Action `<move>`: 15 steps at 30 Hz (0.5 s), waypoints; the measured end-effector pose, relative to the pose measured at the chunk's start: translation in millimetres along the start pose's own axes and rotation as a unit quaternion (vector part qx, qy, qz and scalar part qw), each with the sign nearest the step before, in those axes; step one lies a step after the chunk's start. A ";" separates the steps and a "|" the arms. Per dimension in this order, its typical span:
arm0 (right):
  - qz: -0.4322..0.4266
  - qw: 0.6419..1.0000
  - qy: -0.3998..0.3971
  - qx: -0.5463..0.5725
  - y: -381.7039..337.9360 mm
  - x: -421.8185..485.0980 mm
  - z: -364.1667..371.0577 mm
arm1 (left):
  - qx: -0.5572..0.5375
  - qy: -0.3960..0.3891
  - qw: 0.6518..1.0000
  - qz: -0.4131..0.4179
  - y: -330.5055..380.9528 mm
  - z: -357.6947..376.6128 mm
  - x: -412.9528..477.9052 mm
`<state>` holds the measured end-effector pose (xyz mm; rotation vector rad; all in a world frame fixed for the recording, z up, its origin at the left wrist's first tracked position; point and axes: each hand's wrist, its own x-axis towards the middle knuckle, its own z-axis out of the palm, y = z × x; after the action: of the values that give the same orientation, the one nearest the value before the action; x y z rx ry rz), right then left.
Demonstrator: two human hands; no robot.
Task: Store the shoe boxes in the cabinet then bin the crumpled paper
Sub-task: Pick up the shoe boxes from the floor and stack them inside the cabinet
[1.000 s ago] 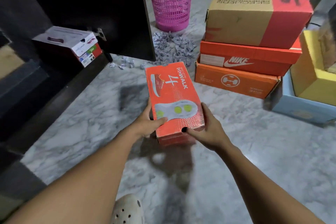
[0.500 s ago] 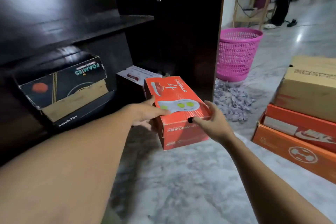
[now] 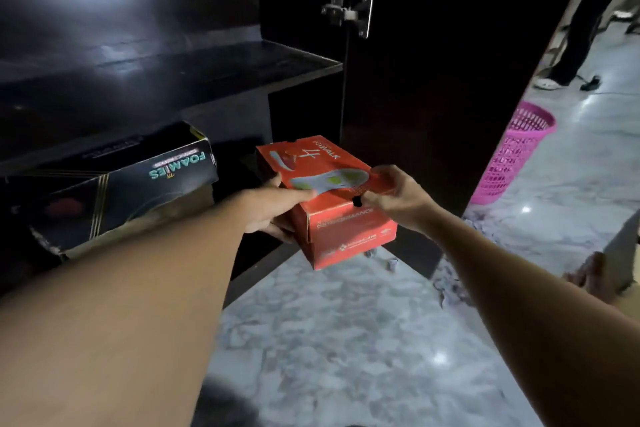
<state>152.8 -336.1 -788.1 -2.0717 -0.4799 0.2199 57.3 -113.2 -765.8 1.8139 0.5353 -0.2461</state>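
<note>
Black cardboard comes first on the left: a black shoe box [image 3: 138, 184] printed FOAMIES lies in the lower compartment of the dark cabinet [image 3: 207, 69], under its shelf. Just to its right, the red shoe box [image 3: 332, 218] is held in the air at the cabinet's open front, above the marble floor [image 3: 346, 340]. The left hand [image 3: 273, 208] clasps its left long side, thumb lying across the lid and fingers curled beneath. The box sits between the two hands, lid upward and slightly tilted. Its long axis runs away from the person into the cabinet, angled a little leftward, and its near short end faces the camera. The right hand [image 3: 398, 201] grips the near right corner, fingers wrapped over the lid's edge and thumb beside the round hole in the end face. Further right stands the open cabinet door [image 3: 433, 97]. Past its edge, crumpled paper [image 3: 450, 288] lies scattered on the floor, with the pink basket [image 3: 512, 156] beyond it.
</note>
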 end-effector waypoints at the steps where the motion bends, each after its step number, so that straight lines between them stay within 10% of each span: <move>1: 0.000 1.000 -0.014 -0.005 -0.7 11.2 -1.7 | -0.009 0.005 1.000 -0.001 -0.7 0.1 8.2; 15: 0.007 0.997 0.006 0.080 59.0 119.9 37.6 | -0.083 0.135 0.987 0.003 -31.9 26.7 119.7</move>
<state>263.3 -283.3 -853.6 -1.9198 -0.4273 0.2455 149.3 -103.4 -852.4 1.6950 0.7190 0.0492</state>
